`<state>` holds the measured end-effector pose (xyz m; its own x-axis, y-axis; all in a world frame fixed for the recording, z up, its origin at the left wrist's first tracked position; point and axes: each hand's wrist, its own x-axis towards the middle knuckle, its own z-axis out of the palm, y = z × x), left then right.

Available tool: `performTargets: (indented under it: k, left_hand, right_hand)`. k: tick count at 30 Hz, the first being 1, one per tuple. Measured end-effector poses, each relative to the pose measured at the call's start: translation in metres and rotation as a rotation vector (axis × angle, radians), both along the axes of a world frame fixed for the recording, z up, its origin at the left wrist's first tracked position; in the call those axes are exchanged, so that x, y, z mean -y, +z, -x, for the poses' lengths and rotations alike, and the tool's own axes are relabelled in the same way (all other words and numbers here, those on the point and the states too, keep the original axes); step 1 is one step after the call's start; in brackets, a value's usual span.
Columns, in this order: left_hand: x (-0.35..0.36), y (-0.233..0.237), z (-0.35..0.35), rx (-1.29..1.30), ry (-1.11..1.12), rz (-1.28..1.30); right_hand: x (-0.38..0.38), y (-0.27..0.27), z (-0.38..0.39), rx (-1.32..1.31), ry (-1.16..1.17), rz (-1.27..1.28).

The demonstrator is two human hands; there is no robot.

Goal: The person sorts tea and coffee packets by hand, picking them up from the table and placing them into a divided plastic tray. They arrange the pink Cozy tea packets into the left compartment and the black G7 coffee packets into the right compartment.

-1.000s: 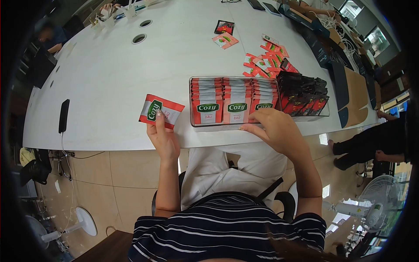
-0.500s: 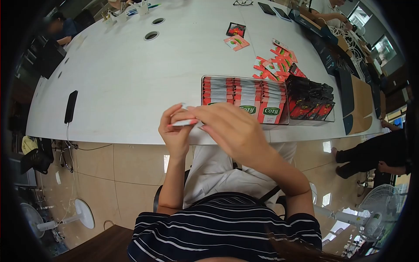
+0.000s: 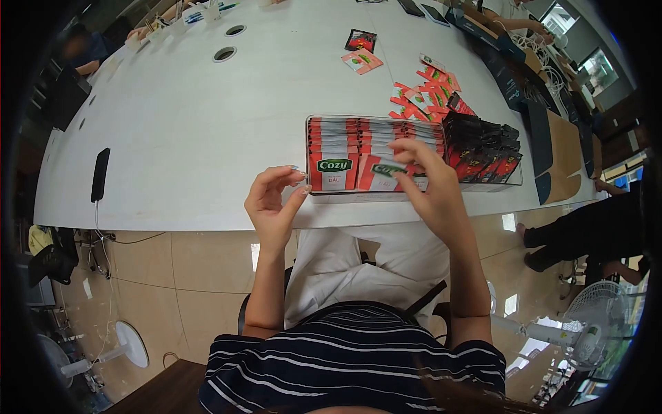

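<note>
A clear box point(image 3: 309, 148) near the table's front edge holds rows of red and white Cozy packets point(image 3: 334, 165) on its left and middle, and black and red packets point(image 3: 483, 148) on its right. Over the middle rows, my right hand point(image 3: 431, 183) pinches a tilted Cozy packet point(image 3: 383, 169) between thumb and fingers. At the box's left front corner is my left hand point(image 3: 272, 203), its thumb and fingers apart with nothing between them.
Loose red packets point(image 3: 427, 93) lie behind the box, with a black packet point(image 3: 360, 40) farther back. A phone point(image 3: 101, 174) with a cable lies at the left. Dark cartons point(image 3: 538, 131) line the right side. Other people sit or stand around the table.
My hands have moved apart. My right hand has gone right, over the box, with a packet in it. My left hand has opened and no longer holds the white item. The view has shifted slightly.
</note>
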<state>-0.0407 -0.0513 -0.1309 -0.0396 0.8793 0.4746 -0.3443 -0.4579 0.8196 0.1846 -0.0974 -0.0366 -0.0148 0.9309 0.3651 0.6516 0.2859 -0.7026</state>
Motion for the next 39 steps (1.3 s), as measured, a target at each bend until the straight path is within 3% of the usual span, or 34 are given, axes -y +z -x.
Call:
performTargets:
  k: [4, 11, 14, 23, 26, 29, 34, 37, 39]
  left_hand:
    - [0.001, 0.002, 0.000, -0.002, -0.003, 0.011]
    - [0.001, 0.006, -0.001, -0.002, 0.011, 0.028]
    - [0.002, 0.006, -0.002, 0.001, 0.020, 0.039]
    - [0.001, 0.007, -0.001, -0.003, -0.009, 0.037]
    - [0.001, 0.008, -0.001, -0.001, -0.011, 0.044]
    - [0.001, 0.007, -0.002, -0.013, 0.000, 0.062]
    - [-0.004, 0.014, -0.007, -0.132, 0.033, 0.037]
    - [-0.007, 0.020, -0.011, -0.184, 0.017, 0.053]
    - [-0.008, 0.019, -0.013, -0.168, -0.002, 0.070]
  right_hand:
    - [-0.006, 0.005, 0.001, 0.307, -0.060, -0.345]
    - [0.009, -0.006, 0.011, 0.356, 0.189, 0.068]
    - [0.004, -0.011, 0.012, 0.386, 0.185, 0.041]
    - [0.004, -0.010, 0.013, 0.365, 0.166, 0.026]
    - [0.011, -0.009, 0.010, 0.207, 0.119, -0.029]
    - [0.020, -0.011, -0.003, 0.121, 0.088, -0.232]
    - [0.049, -0.034, -0.058, 0.071, -0.321, -0.669]
    - [0.059, -0.042, -0.094, -0.040, -0.809, -0.646]
    - [0.060, -0.056, -0.133, -0.174, -0.902, -0.638]
